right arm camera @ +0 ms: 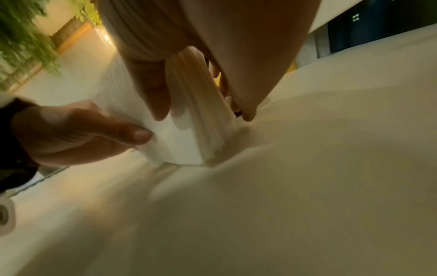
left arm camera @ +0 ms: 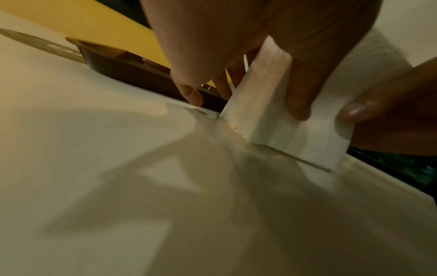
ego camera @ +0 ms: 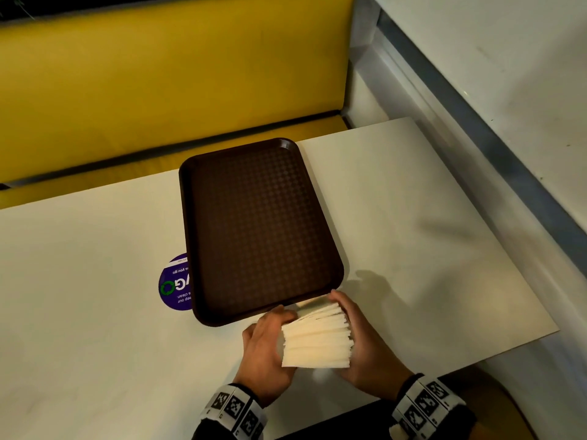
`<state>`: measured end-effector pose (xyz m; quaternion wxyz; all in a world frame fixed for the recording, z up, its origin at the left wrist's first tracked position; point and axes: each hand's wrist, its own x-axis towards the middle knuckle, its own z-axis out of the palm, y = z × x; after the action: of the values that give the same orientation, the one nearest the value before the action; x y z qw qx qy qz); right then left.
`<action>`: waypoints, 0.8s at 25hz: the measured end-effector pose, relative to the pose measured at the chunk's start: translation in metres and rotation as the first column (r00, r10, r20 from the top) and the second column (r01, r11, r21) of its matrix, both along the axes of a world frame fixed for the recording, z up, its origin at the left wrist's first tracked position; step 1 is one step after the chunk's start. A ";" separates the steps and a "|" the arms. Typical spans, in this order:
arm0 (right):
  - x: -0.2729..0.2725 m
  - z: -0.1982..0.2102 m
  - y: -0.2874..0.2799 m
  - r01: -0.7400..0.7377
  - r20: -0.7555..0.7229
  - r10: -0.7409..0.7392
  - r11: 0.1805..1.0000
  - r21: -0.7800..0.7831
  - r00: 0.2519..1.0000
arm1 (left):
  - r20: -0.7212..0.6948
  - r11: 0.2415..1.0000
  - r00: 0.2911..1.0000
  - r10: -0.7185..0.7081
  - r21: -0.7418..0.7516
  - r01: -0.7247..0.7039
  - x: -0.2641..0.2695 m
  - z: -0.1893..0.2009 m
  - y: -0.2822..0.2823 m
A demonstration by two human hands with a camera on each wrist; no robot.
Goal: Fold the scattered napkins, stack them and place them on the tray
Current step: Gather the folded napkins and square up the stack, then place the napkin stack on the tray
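Note:
A stack of folded white napkins [ego camera: 317, 338] stands on edge on the white table, just below the near right corner of the dark brown tray [ego camera: 254, 223], whose floor holds nothing. My left hand [ego camera: 270, 347] grips the stack from its left side and my right hand [ego camera: 365, 344] grips it from the right, thumbs on the near face. In the left wrist view the napkin stack [left arm camera: 267, 104] touches the table beside the tray's rim [left arm camera: 132, 74]. The right wrist view shows the napkins [right arm camera: 201, 119] fanned at their edges between both hands.
A round purple sticker [ego camera: 174, 284] lies on the table [ego camera: 95, 281], partly under the tray's left edge. A yellow bench [ego camera: 158, 74] runs behind the table. A white wall ledge [ego camera: 476, 90] borders the right side. The table's near edge passes just by my wrists.

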<state>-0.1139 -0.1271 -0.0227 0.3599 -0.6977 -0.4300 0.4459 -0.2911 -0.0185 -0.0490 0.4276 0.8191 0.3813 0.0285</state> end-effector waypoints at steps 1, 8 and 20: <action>0.002 0.010 -0.002 -0.023 0.026 0.023 1.000 -0.010 0.999 | 0.007 0.999 1.000 0.000 0.041 0.000 0.001 0.005 0.002; -0.015 0.032 0.022 -0.215 0.293 0.218 0.976 -0.043 0.931 | 0.155 0.965 0.966 -0.205 0.198 0.173 0.004 0.052 0.022; -0.026 0.004 0.016 0.239 -0.276 -0.167 0.937 0.253 0.947 | 0.394 0.937 0.867 0.306 -0.286 -0.200 0.007 0.034 -0.012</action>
<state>-0.1402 -0.1110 -0.0191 0.5516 -0.6180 -0.3657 0.4242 -0.2841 -0.0308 -0.0153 0.5882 0.6778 0.3821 0.2203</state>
